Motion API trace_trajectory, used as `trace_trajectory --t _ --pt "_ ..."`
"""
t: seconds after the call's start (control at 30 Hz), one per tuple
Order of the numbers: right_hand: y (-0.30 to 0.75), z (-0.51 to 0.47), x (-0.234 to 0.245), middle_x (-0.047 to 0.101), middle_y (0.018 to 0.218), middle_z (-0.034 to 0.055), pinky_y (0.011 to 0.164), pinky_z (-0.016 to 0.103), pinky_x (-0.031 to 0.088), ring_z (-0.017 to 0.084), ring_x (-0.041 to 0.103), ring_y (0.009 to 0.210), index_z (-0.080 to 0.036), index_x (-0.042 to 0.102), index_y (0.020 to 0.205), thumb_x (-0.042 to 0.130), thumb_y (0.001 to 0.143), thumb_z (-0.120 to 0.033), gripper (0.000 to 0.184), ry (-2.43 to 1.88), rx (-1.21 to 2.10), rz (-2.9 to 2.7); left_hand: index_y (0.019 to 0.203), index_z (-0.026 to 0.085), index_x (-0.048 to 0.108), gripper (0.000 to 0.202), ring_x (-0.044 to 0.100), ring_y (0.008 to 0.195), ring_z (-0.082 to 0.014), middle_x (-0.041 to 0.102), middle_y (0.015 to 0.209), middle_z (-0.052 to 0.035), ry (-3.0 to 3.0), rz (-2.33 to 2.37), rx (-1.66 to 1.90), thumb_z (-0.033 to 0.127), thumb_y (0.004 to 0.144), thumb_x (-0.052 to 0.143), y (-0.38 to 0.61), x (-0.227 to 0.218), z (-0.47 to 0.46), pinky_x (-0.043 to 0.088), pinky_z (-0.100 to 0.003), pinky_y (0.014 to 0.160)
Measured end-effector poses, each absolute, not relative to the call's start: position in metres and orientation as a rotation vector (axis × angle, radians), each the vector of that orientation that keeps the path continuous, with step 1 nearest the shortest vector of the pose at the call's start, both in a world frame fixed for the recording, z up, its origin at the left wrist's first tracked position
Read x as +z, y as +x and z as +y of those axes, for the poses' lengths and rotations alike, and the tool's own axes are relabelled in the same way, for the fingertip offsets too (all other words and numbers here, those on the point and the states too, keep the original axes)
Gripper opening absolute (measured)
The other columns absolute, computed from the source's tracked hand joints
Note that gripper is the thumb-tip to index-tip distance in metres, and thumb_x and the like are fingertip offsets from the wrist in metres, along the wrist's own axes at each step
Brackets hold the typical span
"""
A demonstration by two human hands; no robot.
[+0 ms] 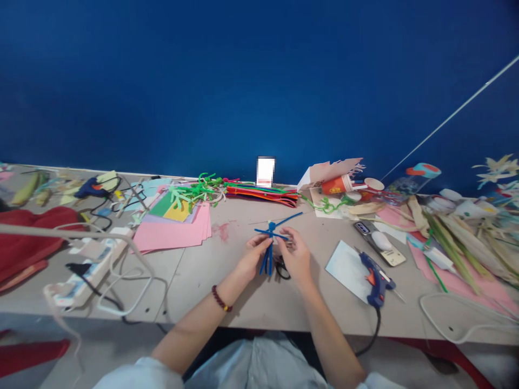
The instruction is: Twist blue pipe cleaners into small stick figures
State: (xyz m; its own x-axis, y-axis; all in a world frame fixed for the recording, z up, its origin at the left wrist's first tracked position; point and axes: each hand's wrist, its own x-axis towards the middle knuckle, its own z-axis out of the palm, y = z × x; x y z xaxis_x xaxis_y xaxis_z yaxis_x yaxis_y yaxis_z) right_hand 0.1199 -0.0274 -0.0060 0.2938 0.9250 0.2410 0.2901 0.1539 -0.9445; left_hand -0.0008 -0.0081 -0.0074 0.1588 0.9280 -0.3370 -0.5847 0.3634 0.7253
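Note:
Close over the table's middle, several blue pipe cleaners (271,232) are joined into a small figure, with strands spreading up, sideways and down. My left hand (252,255) pinches the figure from its left side. On the other side, the fingers of my right hand (295,253) are closed on one of its right-hand strands. Just below, black loops (283,269), probably scissor handles, lie partly hidden by my right hand.
Bundled coloured pipe cleaners (259,195) lie at the back near a bright phone screen (265,170). Pink paper (174,232) and a power strip (93,267) are left. A glue gun (377,281), a phone (391,254) and dried husks (466,243) occupy the right.

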Motion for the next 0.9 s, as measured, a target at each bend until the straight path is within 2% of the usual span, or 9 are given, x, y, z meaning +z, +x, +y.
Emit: trace_trajectory --t 0.1,0.17,0.27,0.37,0.57,0.73,0.9 --pt "0.118 -0.026 -0.008 0.065 0.097 0.0075 0.070 0.030 0.053 0.017 0.063 0.082 -0.019 0.053 0.101 0.066 0.071 -0.039 0.038 -1.316 0.835 -1.045 0.075 0.014 0.066 0.029 0.058 0.052 -0.0081 0.067 0.066 -0.0001 0.488 0.892 1.204 0.021 0.052 0.082 -0.002 -0.008 -0.007 0.045 -0.020 0.052" --pt "0.115 -0.024 -0.009 0.065 0.085 0.0044 0.066 0.029 0.053 0.016 0.063 0.073 -0.019 0.054 0.093 0.069 0.066 -0.041 0.038 -1.247 1.026 -0.973 0.073 0.014 0.066 0.029 0.058 0.053 -0.0090 0.068 0.065 -0.0008 0.494 0.894 1.214 0.022 0.051 0.083 -0.003 -0.007 -0.006 0.046 -0.021 0.054" --pt "0.110 -0.022 -0.011 0.065 0.077 0.0027 0.068 0.030 0.054 0.015 0.064 0.070 -0.018 0.056 0.081 0.074 0.060 -0.042 0.037 -1.169 1.214 -0.910 0.071 0.014 0.066 0.027 0.061 0.058 -0.0118 0.069 0.067 -0.0033 0.505 0.876 1.218 0.021 0.051 0.082 -0.003 -0.006 -0.005 0.047 -0.023 0.058" --pt "0.108 -0.021 -0.012 0.066 0.076 0.0024 0.071 0.030 0.054 0.015 0.064 0.072 -0.018 0.058 0.077 0.076 0.056 -0.041 0.036 -1.138 1.216 -0.849 0.071 0.014 0.067 0.024 0.060 0.058 -0.0113 0.069 0.067 -0.0032 0.557 0.886 1.243 0.020 0.053 0.081 -0.004 -0.006 -0.006 0.045 -0.023 0.057" --pt "0.111 -0.022 -0.011 0.066 0.069 0.0006 0.057 0.026 0.053 0.013 0.063 0.060 -0.019 0.062 0.076 0.076 0.057 -0.041 0.032 -1.134 1.322 -0.814 0.074 0.014 0.067 0.025 0.053 0.049 -0.0076 0.064 0.059 0.0007 0.588 0.855 1.215 0.024 0.056 0.080 -0.005 -0.005 -0.005 0.042 -0.021 0.053" --pt "0.110 -0.022 -0.007 0.065 0.062 -0.0011 0.051 0.026 0.053 0.012 0.060 0.051 -0.018 0.060 0.073 0.078 0.055 -0.041 0.034 -1.126 1.363 -0.769 0.075 0.013 0.066 0.029 0.060 0.060 -0.0113 0.068 0.070 -0.0045 0.556 0.814 1.208 0.036 0.061 0.075 -0.009 -0.006 -0.001 0.044 -0.022 0.056" --pt "0.109 -0.023 -0.006 0.065 0.066 -0.0015 0.053 0.027 0.055 0.012 0.062 0.051 -0.018 0.059 0.078 0.079 0.054 -0.040 0.038 -1.073 1.397 -0.758 0.080 0.012 0.065 0.032 0.055 0.047 -0.0112 0.065 0.060 -0.0026 0.642 0.828 1.156 0.036 0.062 0.076 -0.011 -0.007 -0.001 0.043 -0.024 0.048"
